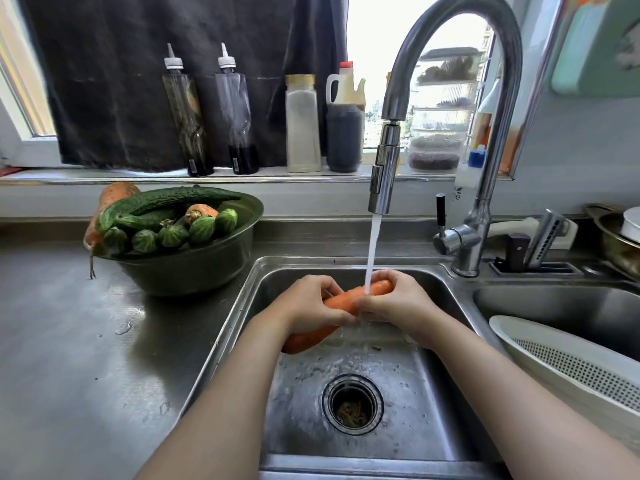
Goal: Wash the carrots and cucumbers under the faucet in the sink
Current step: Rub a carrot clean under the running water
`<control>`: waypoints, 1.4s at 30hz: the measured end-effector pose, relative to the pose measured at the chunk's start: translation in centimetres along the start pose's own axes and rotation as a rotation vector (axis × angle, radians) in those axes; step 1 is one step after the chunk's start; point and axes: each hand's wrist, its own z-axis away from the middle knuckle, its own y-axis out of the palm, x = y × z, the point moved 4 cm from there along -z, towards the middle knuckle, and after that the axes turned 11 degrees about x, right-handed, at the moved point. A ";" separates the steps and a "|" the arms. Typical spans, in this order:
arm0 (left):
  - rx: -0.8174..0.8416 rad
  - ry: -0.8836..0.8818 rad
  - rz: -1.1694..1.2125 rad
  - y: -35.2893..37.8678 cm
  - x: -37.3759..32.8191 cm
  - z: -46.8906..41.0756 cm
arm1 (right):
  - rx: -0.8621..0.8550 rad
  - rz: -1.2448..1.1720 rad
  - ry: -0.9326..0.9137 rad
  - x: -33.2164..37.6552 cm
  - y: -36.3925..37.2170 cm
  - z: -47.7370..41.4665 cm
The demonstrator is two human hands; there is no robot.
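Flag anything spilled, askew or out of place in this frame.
One carrot overhangs the green bowl's left rim, root tip dangling over the counter. A few water drops lie on the counter beside the sink. Otherwise nothing stands out.

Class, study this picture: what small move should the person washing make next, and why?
Probably shift the carrot rightward under the stream: water strikes its end by the right hand, while the end below the left hand sits outside the flow.
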 end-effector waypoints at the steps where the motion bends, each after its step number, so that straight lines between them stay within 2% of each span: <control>1: 0.002 -0.003 -0.001 0.0 0.0 0.0 | 0.000 0.006 0.005 0.0 0.1 0.0; 4: -0.011 0.003 0.008 0.0 0.0 0.0 | 0.007 -0.049 -0.001 0.1 0.0 -0.3; 9: 0.008 0.044 0.143 0.1 0.7 -0.1 | 0.067 -0.341 -0.023 0.0 -0.9 -0.4; 12: 0.103 0.026 0.313 0.3 1.3 0.3 | 0.123 -0.334 -0.033 0.1 -1.0 -0.2; 16: 0.324 -0.044 0.682 1.3 0.8 1.3 | 0.139 -0.316 -0.059 0.0 -0.5 -0.4; 20: 0.433 -0.089 0.817 1.9 0.6 1.3 | 0.203 -0.524 -0.085 0.7 0.1 -0.2; 24: 0.570 -0.070 0.932 2.5 0.8 0.9 | 0.259 -0.479 -0.124 0.8 0.3 0.1; 30: 0.647 -0.082 0.829 2.6 0.5 0.9 | 0.042 -0.352 -0.069 0.6 0.8 -0.4; 33: 0.547 -0.079 0.595 2.2 0.1 1.0 | -0.035 -0.281 -0.057 0.8 0.9 -0.3; 35: 0.452 -0.079 0.474 1.8 0.3 0.9 | 0.012 -0.229 -0.042 1.1 0.7 0.0; 39: 0.325 -0.125 0.243 0.9 0.9 0.7 | 0.087 0.121 0.014 1.0 0.3 0.6; 42: 0.223 -0.110 0.036 0.4 0.3 0.7 | 0.062 0.076 0.024 0.9 0.1 0.5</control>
